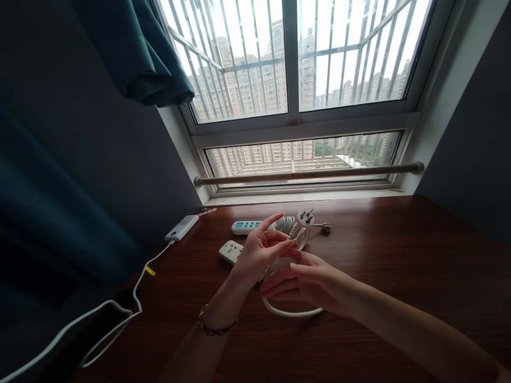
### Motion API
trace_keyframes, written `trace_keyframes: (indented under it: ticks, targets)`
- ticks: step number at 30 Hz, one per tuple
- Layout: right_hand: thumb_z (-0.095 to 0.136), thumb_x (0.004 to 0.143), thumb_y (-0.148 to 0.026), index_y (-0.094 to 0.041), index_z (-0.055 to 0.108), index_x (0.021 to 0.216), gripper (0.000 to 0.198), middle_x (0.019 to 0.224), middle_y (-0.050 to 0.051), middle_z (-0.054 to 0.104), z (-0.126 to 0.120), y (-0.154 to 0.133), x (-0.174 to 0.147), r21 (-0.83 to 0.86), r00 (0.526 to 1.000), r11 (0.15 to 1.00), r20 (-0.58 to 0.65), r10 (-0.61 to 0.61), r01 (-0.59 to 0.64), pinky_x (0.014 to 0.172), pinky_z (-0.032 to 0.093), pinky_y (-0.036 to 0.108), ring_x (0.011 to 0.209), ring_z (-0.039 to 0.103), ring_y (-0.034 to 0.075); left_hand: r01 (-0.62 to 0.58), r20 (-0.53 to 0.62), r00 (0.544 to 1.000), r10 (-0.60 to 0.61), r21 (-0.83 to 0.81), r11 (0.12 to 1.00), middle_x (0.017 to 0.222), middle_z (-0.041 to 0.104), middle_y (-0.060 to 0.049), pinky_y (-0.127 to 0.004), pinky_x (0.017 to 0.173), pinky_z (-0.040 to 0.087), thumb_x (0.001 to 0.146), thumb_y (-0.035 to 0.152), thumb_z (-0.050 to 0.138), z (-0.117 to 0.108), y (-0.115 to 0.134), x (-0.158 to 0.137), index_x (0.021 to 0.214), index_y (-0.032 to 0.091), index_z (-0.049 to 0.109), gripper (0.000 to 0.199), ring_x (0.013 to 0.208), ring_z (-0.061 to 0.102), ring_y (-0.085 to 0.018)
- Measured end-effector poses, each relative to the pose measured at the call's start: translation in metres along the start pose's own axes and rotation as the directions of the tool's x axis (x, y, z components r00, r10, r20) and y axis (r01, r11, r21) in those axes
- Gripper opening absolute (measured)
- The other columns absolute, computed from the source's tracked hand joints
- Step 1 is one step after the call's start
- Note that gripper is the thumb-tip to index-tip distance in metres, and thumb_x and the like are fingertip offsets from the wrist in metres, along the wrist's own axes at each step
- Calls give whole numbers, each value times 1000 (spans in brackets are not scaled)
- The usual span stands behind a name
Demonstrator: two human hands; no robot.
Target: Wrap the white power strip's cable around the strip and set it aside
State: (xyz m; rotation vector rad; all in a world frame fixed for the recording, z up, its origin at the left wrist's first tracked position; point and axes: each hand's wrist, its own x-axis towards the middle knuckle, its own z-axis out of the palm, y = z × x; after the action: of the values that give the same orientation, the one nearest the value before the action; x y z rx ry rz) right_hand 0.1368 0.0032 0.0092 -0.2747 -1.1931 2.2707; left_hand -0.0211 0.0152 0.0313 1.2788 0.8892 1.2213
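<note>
My left hand (263, 249) is closed at the thumb and fingers on a white power cord (293, 314), its index finger stretched out. Just below and to the right, my right hand (309, 282) has its fingers curled round the same cord, its fingertips close to the left thumb. A loop of cord hangs beneath both hands. The cord's white plug (305, 217) stands above the hands with its metal prongs up. Part of a white power strip (230, 252) shows left of my left hand; the rest is hidden behind it.
A second power strip (244, 227) with blue sockets lies behind, its grey cord coiled (285, 224) and its plug (326, 229) to the right. A white device (182, 228) with a cable sits at the left of the brown wooden surface (399, 276). A rail (307, 174) crosses the window.
</note>
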Motion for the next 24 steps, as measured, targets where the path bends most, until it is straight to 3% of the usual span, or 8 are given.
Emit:
trace_keyframes:
  ticks: [5, 10, 13, 16, 18, 20, 22, 24]
  targets:
    - [70, 83, -26, -14, 58, 91, 18, 70, -1, 57, 6, 0, -29, 143, 976, 987, -215, -43, 75, 72, 52, 27, 62, 58, 8, -105, 54, 994, 94, 239, 965, 81, 71, -3, -28, 69, 48, 71, 28, 79, 12, -8, -6, 131, 16, 49, 68, 74, 64, -18]
    - [76, 78, -29, -13, 62, 93, 26, 72, -1, 54, 8, -6, -48, 132, 917, 980, -388, -88, 150, 60, 50, 20, 63, 53, 7, -223, 122, 973, 195, 304, 926, 90, 72, -4, -29, 71, 49, 81, 26, 70, 29, -4, -17, 122, 19, 57, 44, 79, 65, -19]
    - [80, 72, -34, -15, 63, 86, 30, 66, -2, 51, 5, -25, -61, 77, 839, 971, -521, -154, 226, 54, 49, 19, 58, 49, 7, -321, 110, 946, 305, 447, 835, 99, 72, -4, -31, 79, 51, 89, 25, 58, 12, -9, -23, 121, 22, 56, 32, 91, 66, -21]
    - [81, 69, -29, -17, 63, 76, 22, 64, -2, 47, -4, -59, -86, -57, 721, 930, -616, -318, 362, 50, 46, 17, 54, 44, 6, -423, 212, 862, 459, 801, 424, 111, 69, -6, -38, 98, 43, 88, 9, 42, -41, -30, -26, 116, 22, 59, 36, 108, 61, -23]
    - [74, 74, -22, -16, 62, 69, 14, 66, -1, 48, -11, -84, -110, -180, 565, 861, -688, -455, 475, 50, 45, 16, 54, 45, 4, -421, 395, 892, 219, 902, 91, 129, 60, -10, -46, 112, 26, 79, -2, 35, -85, -52, -26, 121, 18, 58, 52, 129, 45, -25]
    - [58, 86, -21, -17, 64, 71, 16, 76, 2, 56, -19, -107, -136, -313, 406, 822, -751, -521, 477, 65, 52, 27, 68, 57, 9, -386, 372, 921, -112, 910, -148, 149, 39, -14, -54, 114, 15, 64, -10, 33, -122, -77, -24, 140, 12, 39, 79, 142, 22, -26]
    - [48, 92, -19, -16, 65, 70, 28, 77, 4, 60, -28, -127, -159, -423, 287, 796, -772, -567, 434, 74, 49, 38, 77, 61, 11, -391, 353, 912, -210, 904, -176, 152, 34, -14, -58, 112, 16, 57, -12, 35, -145, -98, -20, 145, 14, 30, 92, 143, 21, -27]
    - [48, 95, -21, -16, 68, 74, 29, 79, 3, 62, -37, -145, -179, -556, 249, 734, -704, -665, 391, 69, 44, 44, 78, 61, 10, -398, 350, 904, -244, 898, -188, 154, 30, -13, -61, 111, 14, 57, -11, 36, -153, -111, -12, 147, 19, 24, 96, 143, 18, -27]
